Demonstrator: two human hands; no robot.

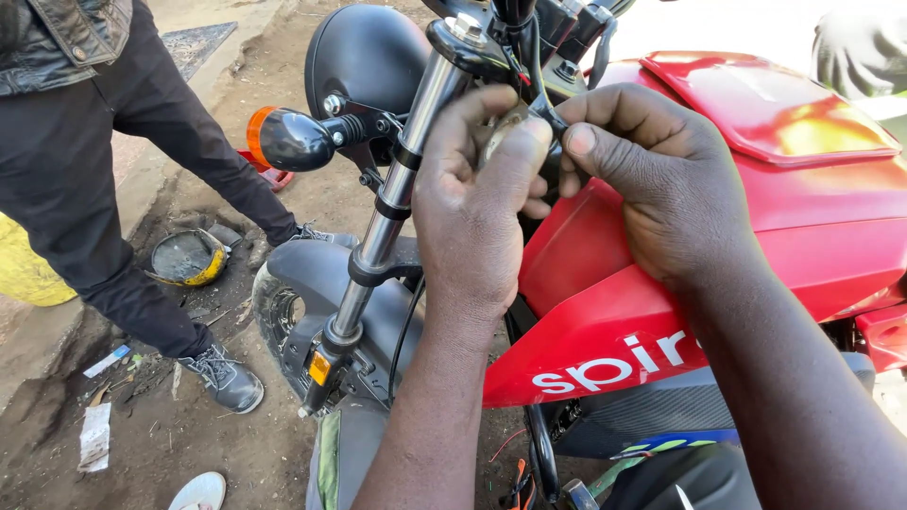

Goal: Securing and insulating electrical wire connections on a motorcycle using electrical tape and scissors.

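Both hands meet at the steering head of a red motorcycle [803, 236], just behind the chrome fork tube [397, 189] and below the handlebar clamp. The left hand [472, 208] is curled almost closed around a small rounded part [505, 127], thumb pressed up along its side, which seems to steady it while the other hand works. The right hand [661, 179] is closed in a pinch, thumb and forefinger gripping a thin black cable [546, 106] that comes down from the handlebar area; the grip sits close to the part, probably because the space between fork and fairing is tight. What exactly the part is stays hidden by the fingers. The black headlight shell [364, 52] and an orange turn signal [283, 139] jut forward on the left, clear of the hands. The bike stands on bare dirt ground [189, 444], strewn with scraps of paper and a worn round dish [187, 257]. Another person in dark trousers [85, 189] and grey boots stands beside the front wheel [283, 312], well apart from the hands.
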